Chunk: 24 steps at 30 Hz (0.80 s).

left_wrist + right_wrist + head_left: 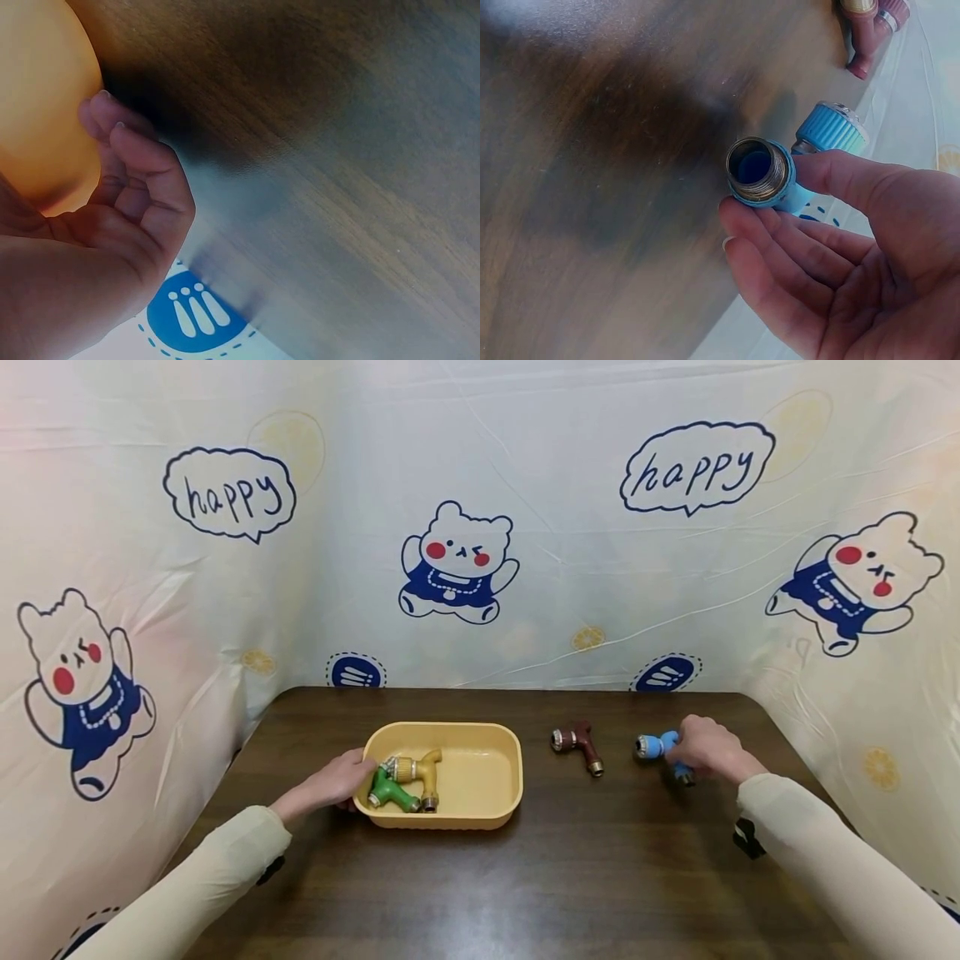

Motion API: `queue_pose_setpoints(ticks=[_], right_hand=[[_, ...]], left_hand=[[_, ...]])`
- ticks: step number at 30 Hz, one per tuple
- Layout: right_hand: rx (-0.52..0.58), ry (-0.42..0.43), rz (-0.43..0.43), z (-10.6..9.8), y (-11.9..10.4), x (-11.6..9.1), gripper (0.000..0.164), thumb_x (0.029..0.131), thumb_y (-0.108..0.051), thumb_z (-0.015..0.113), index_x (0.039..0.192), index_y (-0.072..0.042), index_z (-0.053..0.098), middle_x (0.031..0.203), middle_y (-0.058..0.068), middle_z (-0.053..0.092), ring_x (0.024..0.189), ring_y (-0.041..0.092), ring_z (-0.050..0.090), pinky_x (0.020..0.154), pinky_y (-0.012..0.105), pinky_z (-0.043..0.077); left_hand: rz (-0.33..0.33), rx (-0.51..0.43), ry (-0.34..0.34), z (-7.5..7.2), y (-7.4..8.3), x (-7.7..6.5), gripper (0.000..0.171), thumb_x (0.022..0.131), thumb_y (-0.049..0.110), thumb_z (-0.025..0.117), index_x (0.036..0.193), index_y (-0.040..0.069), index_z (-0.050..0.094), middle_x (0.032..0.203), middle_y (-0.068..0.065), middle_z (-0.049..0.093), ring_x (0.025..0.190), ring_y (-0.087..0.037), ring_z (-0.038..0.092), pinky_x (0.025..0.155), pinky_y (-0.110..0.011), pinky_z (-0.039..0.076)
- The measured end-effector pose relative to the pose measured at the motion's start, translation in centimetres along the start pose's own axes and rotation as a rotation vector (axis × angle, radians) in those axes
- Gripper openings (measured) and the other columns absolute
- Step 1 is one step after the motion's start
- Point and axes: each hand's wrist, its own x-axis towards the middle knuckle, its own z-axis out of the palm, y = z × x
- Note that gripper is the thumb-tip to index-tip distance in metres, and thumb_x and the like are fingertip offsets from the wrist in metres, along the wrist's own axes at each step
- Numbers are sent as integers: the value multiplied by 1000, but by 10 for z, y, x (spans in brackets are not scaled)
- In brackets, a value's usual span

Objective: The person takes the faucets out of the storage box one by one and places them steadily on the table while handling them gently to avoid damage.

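My left hand (343, 777) grips the left end of a yellow plastic basin (480, 817). In the left wrist view its curled fingers (154, 161) lie against the basin's outer wall (45, 90); the thumb is hidden. Inside the basin, a green tap (393, 793) and a yellow tap (429, 772) lie side by side at the left. At the right of the table, my right hand (705, 747) pinches a blue tap (655, 746) between thumb and fingers. The right wrist view shows its threaded metal end (761, 171) pointing at the camera.
A dark red tap (581, 743) lies on the brown wooden table (480, 893) between the basin and the blue tap. A printed cloth curtain (562, 568) rises behind the table and along both sides.
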Motion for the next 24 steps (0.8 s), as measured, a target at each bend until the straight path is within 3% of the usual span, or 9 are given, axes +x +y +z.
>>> queue_pose_setpoints(ticks=[16,24], right_hand=[[15,-6,10,1,16,13,23,91,-18,70,71,-9,64,65,5,61,54,18,61,48,28,49],[11,-3,7,-1,12,15,22,92,-19,70,75,-6,65,67,6,62,54,19,61,48,28,50]], left_hand=[[2,3,15,2,-1,0,41,107,19,34,134,-8,49,66,-9,63,50,-20,61,45,-31,50],[3,0,13,2,-1,0,40,107,19,35,134,-7,49,67,-9,63,50,-20,60,45,-31,49]])
